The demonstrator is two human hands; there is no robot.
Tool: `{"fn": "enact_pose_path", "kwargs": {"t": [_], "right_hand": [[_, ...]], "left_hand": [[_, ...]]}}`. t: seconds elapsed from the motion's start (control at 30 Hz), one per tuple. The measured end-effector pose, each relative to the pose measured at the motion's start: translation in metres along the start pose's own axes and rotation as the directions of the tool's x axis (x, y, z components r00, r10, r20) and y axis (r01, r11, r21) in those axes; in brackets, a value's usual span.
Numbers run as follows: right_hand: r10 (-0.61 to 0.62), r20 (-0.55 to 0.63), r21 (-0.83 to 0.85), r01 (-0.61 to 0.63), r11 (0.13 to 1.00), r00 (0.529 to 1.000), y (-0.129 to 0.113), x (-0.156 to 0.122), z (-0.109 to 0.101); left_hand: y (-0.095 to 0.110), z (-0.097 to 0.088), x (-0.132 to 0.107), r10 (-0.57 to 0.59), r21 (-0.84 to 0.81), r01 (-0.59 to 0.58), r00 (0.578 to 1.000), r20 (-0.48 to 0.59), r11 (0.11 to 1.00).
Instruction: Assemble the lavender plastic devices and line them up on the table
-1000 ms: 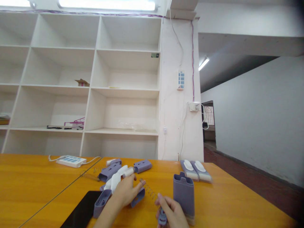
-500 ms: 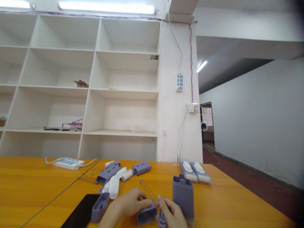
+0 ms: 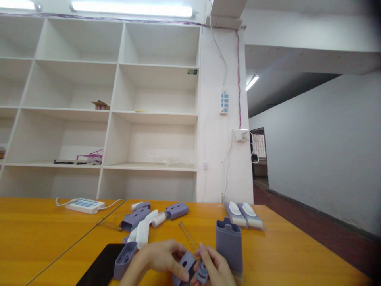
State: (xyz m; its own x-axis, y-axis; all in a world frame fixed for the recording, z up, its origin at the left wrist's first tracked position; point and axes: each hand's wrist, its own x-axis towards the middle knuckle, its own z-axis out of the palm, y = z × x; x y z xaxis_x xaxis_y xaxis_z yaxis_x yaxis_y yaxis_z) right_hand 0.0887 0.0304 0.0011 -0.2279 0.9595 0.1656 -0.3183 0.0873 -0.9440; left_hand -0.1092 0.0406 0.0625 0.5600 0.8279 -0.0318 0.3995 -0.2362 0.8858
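At the bottom edge, my left hand curls its fingers around a lilac plastic shell piece. My right hand pinches a small lilac part with slots right against that shell. A thin metal spring lies on the orange table just beyond both hands. A tall lilac casing stands upright beside my right hand. Another lilac shell lies left of my left wrist.
A dark phone lies at the near left. Loose lilac and white parts sit behind the hands, two assembled units at the far right, a white power strip at the far left. White shelving rises behind.
My left hand drew back from the white parts, picked up a lilac shell piece and brought it to my right hand. The two pieces now meet between the hands.
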Motion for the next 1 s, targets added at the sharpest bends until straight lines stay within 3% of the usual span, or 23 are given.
{"fn": "enact_pose_path", "kwargs": {"t": [0.2,0.33,0.47,0.67,0.87,1.0], "right_hand": [[-0.023,0.039,-0.017,0.023,1.000,0.999,-0.003,-0.001,0.002],[-0.057,-0.006,-0.103,0.056,0.993,0.998,0.002,0.003,-0.002],[-0.126,-0.087,-0.270,0.098,0.958,0.988,0.009,0.004,-0.004],[-0.217,-0.151,-0.515,0.110,0.850,0.964,0.003,-0.004,-0.003],[-0.205,-0.204,-0.550,0.061,0.833,0.957,-0.005,-0.009,-0.001],[-0.208,-0.194,-0.566,0.064,0.822,0.959,-0.007,-0.011,0.001]], "left_hand": [[-0.007,0.006,0.010,-0.128,-0.122,0.120,0.990,-0.063,0.985],[-0.022,-0.006,0.008,-0.094,-0.325,0.065,0.993,-0.075,0.943],[-0.036,-0.022,-0.002,-0.079,-0.521,-0.028,0.980,-0.182,0.853],[-0.026,-0.022,-0.004,-0.074,-0.614,-0.163,0.937,-0.342,0.772],[-0.019,-0.014,0.001,-0.145,-0.580,-0.188,0.866,-0.479,0.793],[-0.012,-0.013,0.001,-0.086,-0.425,-0.199,0.822,-0.564,0.883]]}}
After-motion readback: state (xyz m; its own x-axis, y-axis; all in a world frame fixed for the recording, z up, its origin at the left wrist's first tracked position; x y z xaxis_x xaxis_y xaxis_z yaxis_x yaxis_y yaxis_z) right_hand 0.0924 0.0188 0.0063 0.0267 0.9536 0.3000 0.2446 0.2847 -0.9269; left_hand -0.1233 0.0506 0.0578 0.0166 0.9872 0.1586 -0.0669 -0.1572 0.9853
